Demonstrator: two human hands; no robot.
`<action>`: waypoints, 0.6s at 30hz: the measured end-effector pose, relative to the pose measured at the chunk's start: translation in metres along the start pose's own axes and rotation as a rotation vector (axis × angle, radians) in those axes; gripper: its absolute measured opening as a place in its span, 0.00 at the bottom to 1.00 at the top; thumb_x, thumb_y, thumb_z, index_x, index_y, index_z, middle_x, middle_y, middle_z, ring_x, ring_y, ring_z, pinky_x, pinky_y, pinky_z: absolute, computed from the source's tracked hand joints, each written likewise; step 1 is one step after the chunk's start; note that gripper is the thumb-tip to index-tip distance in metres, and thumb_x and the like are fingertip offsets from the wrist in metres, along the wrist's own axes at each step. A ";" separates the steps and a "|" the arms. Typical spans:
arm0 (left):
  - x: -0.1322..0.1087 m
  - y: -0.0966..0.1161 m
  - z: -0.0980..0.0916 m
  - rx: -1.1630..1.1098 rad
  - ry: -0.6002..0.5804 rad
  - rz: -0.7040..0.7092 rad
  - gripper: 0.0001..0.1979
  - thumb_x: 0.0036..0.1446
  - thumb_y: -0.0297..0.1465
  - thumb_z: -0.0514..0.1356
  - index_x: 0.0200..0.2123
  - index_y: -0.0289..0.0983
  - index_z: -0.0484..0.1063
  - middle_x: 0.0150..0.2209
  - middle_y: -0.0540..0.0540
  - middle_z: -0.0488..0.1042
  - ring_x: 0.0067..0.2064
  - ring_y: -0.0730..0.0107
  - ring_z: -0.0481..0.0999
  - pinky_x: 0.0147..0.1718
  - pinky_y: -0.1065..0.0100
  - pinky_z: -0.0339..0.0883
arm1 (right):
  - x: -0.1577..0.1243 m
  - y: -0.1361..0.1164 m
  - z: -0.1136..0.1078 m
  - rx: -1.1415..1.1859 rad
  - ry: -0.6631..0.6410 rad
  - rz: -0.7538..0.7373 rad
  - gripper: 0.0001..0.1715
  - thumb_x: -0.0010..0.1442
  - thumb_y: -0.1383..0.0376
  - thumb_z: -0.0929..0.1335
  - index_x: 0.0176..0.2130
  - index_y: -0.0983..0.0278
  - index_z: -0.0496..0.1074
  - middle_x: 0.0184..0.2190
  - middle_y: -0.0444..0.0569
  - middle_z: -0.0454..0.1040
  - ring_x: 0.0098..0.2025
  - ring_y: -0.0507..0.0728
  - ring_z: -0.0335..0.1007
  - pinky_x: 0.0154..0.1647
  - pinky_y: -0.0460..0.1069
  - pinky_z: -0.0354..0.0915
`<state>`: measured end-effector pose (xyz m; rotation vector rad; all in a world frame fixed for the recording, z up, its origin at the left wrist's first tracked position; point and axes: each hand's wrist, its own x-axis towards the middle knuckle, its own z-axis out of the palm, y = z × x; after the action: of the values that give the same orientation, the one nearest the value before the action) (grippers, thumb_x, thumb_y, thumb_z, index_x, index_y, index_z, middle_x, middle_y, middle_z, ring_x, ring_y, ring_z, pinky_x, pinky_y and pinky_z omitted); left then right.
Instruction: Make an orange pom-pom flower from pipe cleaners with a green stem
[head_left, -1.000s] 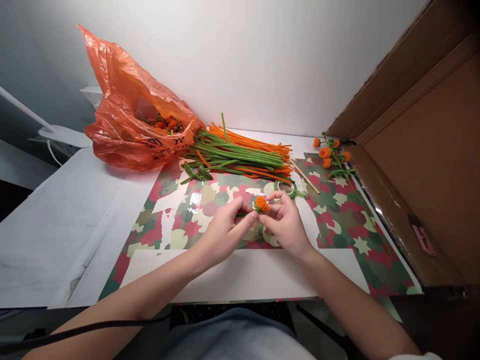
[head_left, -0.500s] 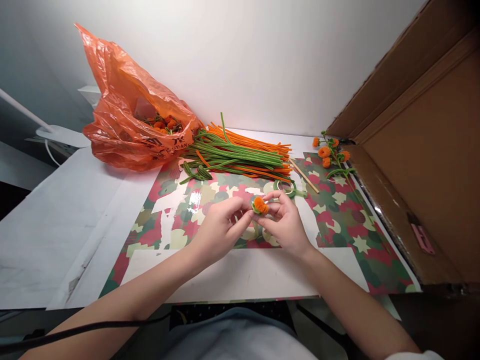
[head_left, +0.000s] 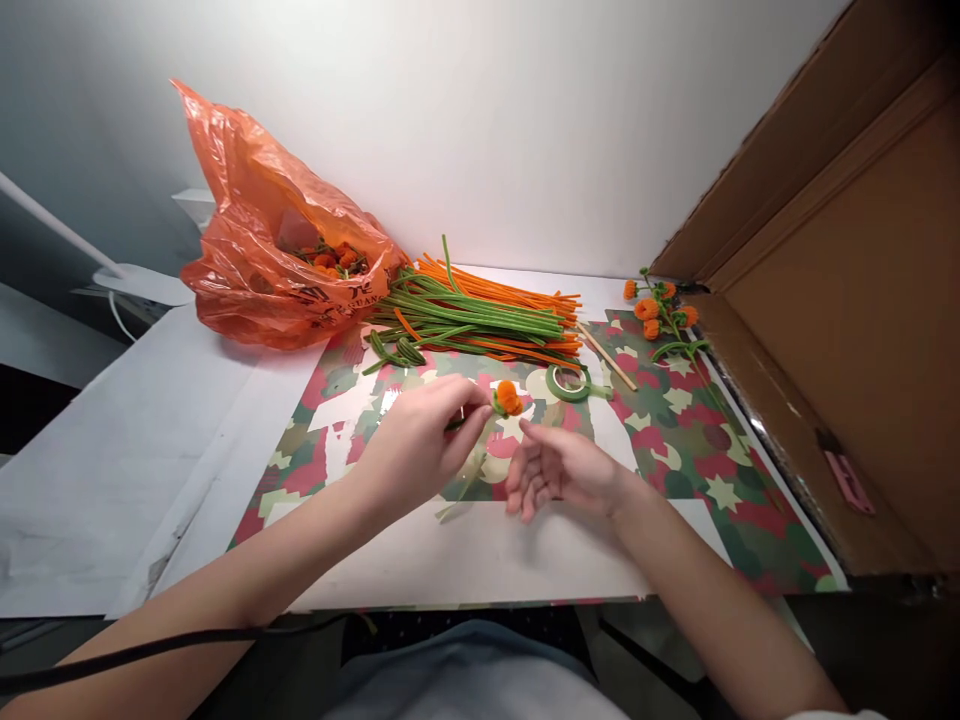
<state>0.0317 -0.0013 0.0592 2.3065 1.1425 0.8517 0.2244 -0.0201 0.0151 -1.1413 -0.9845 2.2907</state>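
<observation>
Pinched between the thumb and fingers of my left hand [head_left: 427, 430] is a small orange pipe-cleaner flower [head_left: 508, 398] with a green base. Its bloom points right and up, and its stem is mostly hidden by my fingers. Just below and to the right, my right hand [head_left: 562, 468] is open and apart from the flower, palm turned inward with the fingers loosely curled. A thin pale green strip [head_left: 461, 490] lies on the table between the two hands. Behind them sits a roll of green floral tape [head_left: 568, 383] with its loose end to the right.
Green pipe cleaners [head_left: 480, 305] and orange ones [head_left: 517, 285] are bundled at the back. An orange plastic bag [head_left: 277, 220] with flowers inside stands back left. A wooden stick [head_left: 607, 357] and a finished flower spray [head_left: 649, 310] lie right, beside a cardboard box [head_left: 840, 330].
My right hand has let go of the flower, dropped towards me and opened. My left hand keeps hold of the flower and has moved slightly left.
</observation>
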 end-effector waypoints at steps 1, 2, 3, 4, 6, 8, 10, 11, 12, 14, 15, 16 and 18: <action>-0.002 0.001 -0.001 0.066 -0.016 0.056 0.10 0.62 0.29 0.51 0.28 0.38 0.65 0.26 0.50 0.68 0.25 0.73 0.64 0.25 0.72 0.56 | 0.002 0.000 0.000 0.074 -0.117 0.085 0.39 0.57 0.38 0.60 0.29 0.70 0.76 0.25 0.55 0.79 0.24 0.54 0.76 0.28 0.47 0.70; -0.005 0.003 -0.001 0.125 -0.043 0.105 0.10 0.63 0.29 0.50 0.29 0.38 0.66 0.27 0.49 0.69 0.26 0.73 0.64 0.24 0.72 0.57 | 0.004 0.000 0.002 0.139 -0.184 0.132 0.40 0.57 0.38 0.59 0.31 0.70 0.77 0.26 0.55 0.79 0.25 0.55 0.77 0.29 0.48 0.71; -0.008 0.004 0.000 0.179 -0.078 0.150 0.11 0.64 0.29 0.49 0.30 0.37 0.66 0.27 0.49 0.70 0.25 0.73 0.65 0.24 0.72 0.56 | 0.007 -0.001 0.004 0.189 -0.206 0.150 0.38 0.57 0.39 0.60 0.32 0.69 0.77 0.26 0.54 0.79 0.26 0.55 0.77 0.30 0.48 0.72; -0.013 0.006 0.001 0.230 -0.115 0.190 0.12 0.64 0.29 0.48 0.30 0.37 0.67 0.27 0.49 0.70 0.25 0.73 0.65 0.23 0.72 0.56 | 0.010 -0.002 0.006 0.218 -0.193 0.147 0.34 0.57 0.41 0.62 0.31 0.69 0.76 0.25 0.52 0.79 0.27 0.55 0.77 0.30 0.48 0.72; -0.022 0.008 0.004 0.328 -0.149 0.275 0.13 0.64 0.27 0.47 0.30 0.37 0.68 0.27 0.49 0.70 0.24 0.73 0.64 0.21 0.71 0.54 | 0.015 -0.006 0.009 0.218 -0.082 0.058 0.22 0.54 0.50 0.70 0.27 0.67 0.74 0.22 0.46 0.76 0.25 0.52 0.74 0.30 0.48 0.72; -0.030 0.010 0.007 0.421 -0.131 0.331 0.12 0.63 0.24 0.48 0.31 0.36 0.69 0.26 0.49 0.70 0.23 0.72 0.64 0.21 0.70 0.53 | 0.017 -0.010 0.012 0.119 0.037 -0.056 0.16 0.48 0.58 0.75 0.23 0.66 0.72 0.19 0.42 0.72 0.22 0.49 0.70 0.27 0.46 0.70; -0.036 0.011 0.008 0.501 -0.080 0.384 0.11 0.61 0.22 0.49 0.33 0.36 0.69 0.27 0.48 0.71 0.24 0.71 0.65 0.21 0.69 0.53 | 0.017 -0.014 0.013 -0.014 0.135 -0.162 0.17 0.44 0.59 0.77 0.20 0.67 0.70 0.16 0.41 0.69 0.20 0.47 0.65 0.22 0.43 0.65; -0.038 0.012 0.008 0.535 -0.047 0.416 0.11 0.61 0.21 0.49 0.33 0.36 0.70 0.27 0.48 0.71 0.24 0.70 0.66 0.22 0.68 0.53 | 0.016 -0.016 0.014 -0.070 0.169 -0.212 0.18 0.44 0.58 0.77 0.19 0.67 0.70 0.16 0.41 0.69 0.19 0.47 0.64 0.21 0.43 0.63; -0.040 0.012 0.008 0.569 -0.012 0.449 0.11 0.60 0.20 0.50 0.33 0.36 0.70 0.26 0.49 0.71 0.24 0.70 0.65 0.22 0.68 0.53 | 0.014 -0.018 0.014 -0.117 0.190 -0.257 0.19 0.44 0.57 0.77 0.19 0.67 0.71 0.16 0.41 0.69 0.20 0.47 0.64 0.20 0.43 0.62; -0.043 0.013 0.007 0.621 0.050 0.505 0.10 0.60 0.20 0.52 0.33 0.36 0.71 0.24 0.50 0.71 0.23 0.70 0.65 0.23 0.68 0.54 | 0.009 -0.020 0.017 -0.182 0.204 -0.334 0.19 0.44 0.56 0.77 0.18 0.67 0.71 0.17 0.42 0.71 0.21 0.48 0.65 0.21 0.43 0.63; -0.044 0.014 0.006 0.634 0.075 0.525 0.10 0.60 0.20 0.53 0.33 0.36 0.71 0.24 0.50 0.71 0.23 0.70 0.65 0.23 0.67 0.54 | 0.006 -0.021 0.020 -0.200 0.204 -0.367 0.20 0.44 0.56 0.77 0.18 0.67 0.71 0.18 0.43 0.72 0.21 0.48 0.66 0.22 0.43 0.64; -0.046 0.015 0.005 0.635 0.097 0.540 0.09 0.60 0.20 0.53 0.34 0.37 0.71 0.24 0.49 0.72 0.24 0.70 0.67 0.23 0.67 0.55 | 0.003 -0.021 0.023 -0.209 0.208 -0.398 0.20 0.44 0.55 0.77 0.18 0.67 0.72 0.18 0.43 0.73 0.21 0.48 0.67 0.23 0.44 0.65; -0.049 0.016 0.002 0.617 0.132 0.553 0.09 0.61 0.21 0.54 0.35 0.36 0.72 0.25 0.48 0.75 0.25 0.69 0.70 0.25 0.66 0.56 | -0.004 -0.021 0.030 -0.205 0.233 -0.456 0.19 0.45 0.54 0.76 0.20 0.67 0.73 0.19 0.44 0.74 0.22 0.49 0.68 0.24 0.44 0.66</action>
<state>0.0191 -0.0506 0.0512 3.2124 0.9083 0.9401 0.2031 -0.0209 0.0451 -1.0951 -1.2553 1.6915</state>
